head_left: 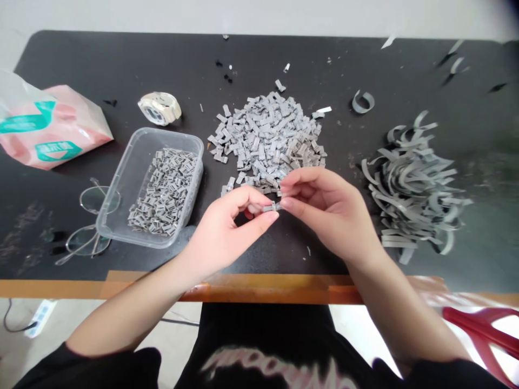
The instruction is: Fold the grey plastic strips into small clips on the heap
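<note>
A black table (162, 59) is stretching beneath everything; on its right side a heap of curved grey strips (417, 189) is lying, and near the middle a loose pile of grey pieces (267, 129) is spreading out. A pink and white bag (68, 119) is resting at the far left, and a clear plastic tub (140, 162) is standing between the bag and the pile, holding many small grey clips (164, 192). The left hand (233, 224) is pinching one small piece between thumb and forefinger, while the right hand (330, 213) is bringing its thumb tip against the other end; whether it is gripping that end, I cannot tell. A pair of glasses (87, 240) is lying partly behind the tub's left side, a pale watch (160, 108) is sitting just beyond the tub, and, smallest of all, the pinched grey piece (271, 207) is staying between both hands at the pile's near edge
</note>
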Action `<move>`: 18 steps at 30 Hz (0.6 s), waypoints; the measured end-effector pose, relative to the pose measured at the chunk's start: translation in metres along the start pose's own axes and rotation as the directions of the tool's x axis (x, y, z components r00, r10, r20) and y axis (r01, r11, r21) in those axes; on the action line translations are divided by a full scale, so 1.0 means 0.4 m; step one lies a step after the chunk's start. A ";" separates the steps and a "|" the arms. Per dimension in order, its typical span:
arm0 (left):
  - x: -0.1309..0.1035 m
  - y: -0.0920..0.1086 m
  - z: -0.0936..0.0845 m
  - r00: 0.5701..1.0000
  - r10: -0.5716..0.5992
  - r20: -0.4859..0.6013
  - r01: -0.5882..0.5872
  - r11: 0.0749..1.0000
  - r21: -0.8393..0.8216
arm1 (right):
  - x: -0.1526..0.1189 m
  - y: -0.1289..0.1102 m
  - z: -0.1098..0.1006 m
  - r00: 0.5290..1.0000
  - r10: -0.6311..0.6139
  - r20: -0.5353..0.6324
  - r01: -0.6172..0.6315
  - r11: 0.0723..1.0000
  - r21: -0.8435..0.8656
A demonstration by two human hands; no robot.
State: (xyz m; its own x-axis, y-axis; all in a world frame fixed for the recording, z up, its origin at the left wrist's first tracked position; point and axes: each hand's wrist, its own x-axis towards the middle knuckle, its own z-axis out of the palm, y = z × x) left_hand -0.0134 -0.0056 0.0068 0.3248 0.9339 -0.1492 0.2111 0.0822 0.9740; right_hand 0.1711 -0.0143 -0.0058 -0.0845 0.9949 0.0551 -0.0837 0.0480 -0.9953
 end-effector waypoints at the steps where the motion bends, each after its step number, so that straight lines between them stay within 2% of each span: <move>1: 0.000 0.000 -0.001 1.000 -0.001 0.015 0.001 1.000 -0.010 | -0.002 0.000 0.004 1.000 -0.012 0.019 0.011 1.000 0.003; 4: 0.001 0.004 -0.005 0.999 -0.024 0.046 0.027 0.997 -0.077 | -0.009 -0.004 0.008 0.999 0.002 0.046 -0.003 1.000 0.008; 7: 0.004 0.011 -0.014 0.994 -0.072 0.088 0.090 0.970 -0.226 | -0.008 -0.012 -0.008 0.998 0.046 0.033 -0.047 0.999 0.028; 11: 0.013 0.010 -0.029 0.983 -0.068 0.170 0.135 0.897 -0.422 | 0.002 -0.025 -0.037 0.988 0.042 0.149 -0.040 0.999 -0.013; 18: 0.019 -0.009 -0.034 0.923 -0.118 0.365 0.289 0.839 -0.460 | 0.008 -0.038 -0.043 0.963 0.013 0.270 -0.026 0.999 0.044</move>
State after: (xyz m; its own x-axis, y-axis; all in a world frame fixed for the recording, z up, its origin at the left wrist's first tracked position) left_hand -0.0242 0.0058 0.0045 0.6117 0.7257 -0.3149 -0.1535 0.4993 0.8527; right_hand 0.1890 -0.0104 0.0083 -0.3502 0.9346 0.0617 -0.1249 0.0187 -0.9920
